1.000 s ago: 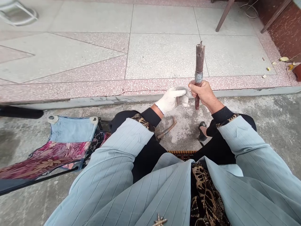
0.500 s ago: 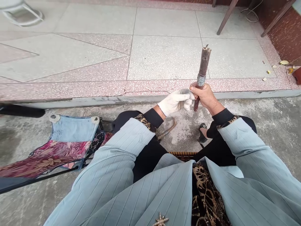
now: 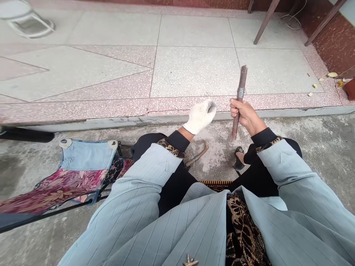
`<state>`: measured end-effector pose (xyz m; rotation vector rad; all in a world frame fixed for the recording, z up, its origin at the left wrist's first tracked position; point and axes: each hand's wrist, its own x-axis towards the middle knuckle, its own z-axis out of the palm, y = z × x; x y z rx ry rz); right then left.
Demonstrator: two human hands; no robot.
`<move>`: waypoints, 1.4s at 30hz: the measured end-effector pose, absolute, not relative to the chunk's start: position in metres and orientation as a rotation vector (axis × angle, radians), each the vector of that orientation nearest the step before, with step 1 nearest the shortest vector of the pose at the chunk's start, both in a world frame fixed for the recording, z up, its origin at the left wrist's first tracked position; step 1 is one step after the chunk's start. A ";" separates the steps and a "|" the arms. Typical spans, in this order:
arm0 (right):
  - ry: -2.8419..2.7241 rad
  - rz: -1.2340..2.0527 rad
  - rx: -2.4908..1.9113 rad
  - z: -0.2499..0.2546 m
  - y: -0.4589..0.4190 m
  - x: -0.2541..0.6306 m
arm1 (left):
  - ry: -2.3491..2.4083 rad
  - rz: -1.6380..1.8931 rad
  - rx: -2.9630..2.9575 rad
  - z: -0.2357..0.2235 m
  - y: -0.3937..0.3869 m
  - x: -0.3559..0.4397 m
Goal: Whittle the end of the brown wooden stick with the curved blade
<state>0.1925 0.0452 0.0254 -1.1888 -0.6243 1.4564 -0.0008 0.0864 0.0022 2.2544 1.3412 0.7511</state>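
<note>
The right hand (image 3: 245,115) is bare, its fingers (image 3: 235,109) closed firmly around a rough, weathered wooden stick (image 3: 241,79), just below a band of tightly wound silver wire (image 3: 240,93). The stick is slightly tilted, with its splintered top well above the fingers and its lower end below the heel of the hand.

The left hand (image 3: 200,116) wears a white knit glove, its fingers curled into a loose fist. Nothing shows in them, though the inside of the curl is hidden. They stand apart from the stick.

Below the gloved fingers, a bent, rusty metal rod (image 3: 197,155) lies on rough concrete (image 3: 222,162). A dark sandal (image 3: 238,159) sits below the bare fingers, partly hidden by a black trouser leg. Left of the glove is a stitched denim and floral fabric chair sling (image 3: 83,157), cut off by the frame. Beyond the fingers lie a speckled pink terrazzo band (image 3: 111,107) and pale paving slabs (image 3: 194,70). Two dark wooden legs (image 3: 266,20) run out of the top edge.
</note>
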 end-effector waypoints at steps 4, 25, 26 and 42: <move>-0.772 1.543 -1.161 0.046 0.039 0.223 | 1.460 0.604 2.289 0.001 0.096 -0.016; -2.631 1.714 -1.740 0.020 0.031 0.205 | 0.735 0.203 3.039 0.007 0.071 -0.032; -2.564 1.869 -1.518 0.028 0.028 0.209 | 0.800 0.225 2.994 0.004 0.075 -0.032; -1.703 0.889 -1.914 0.037 0.045 0.223 | 0.826 0.486 2.883 -0.011 0.064 0.000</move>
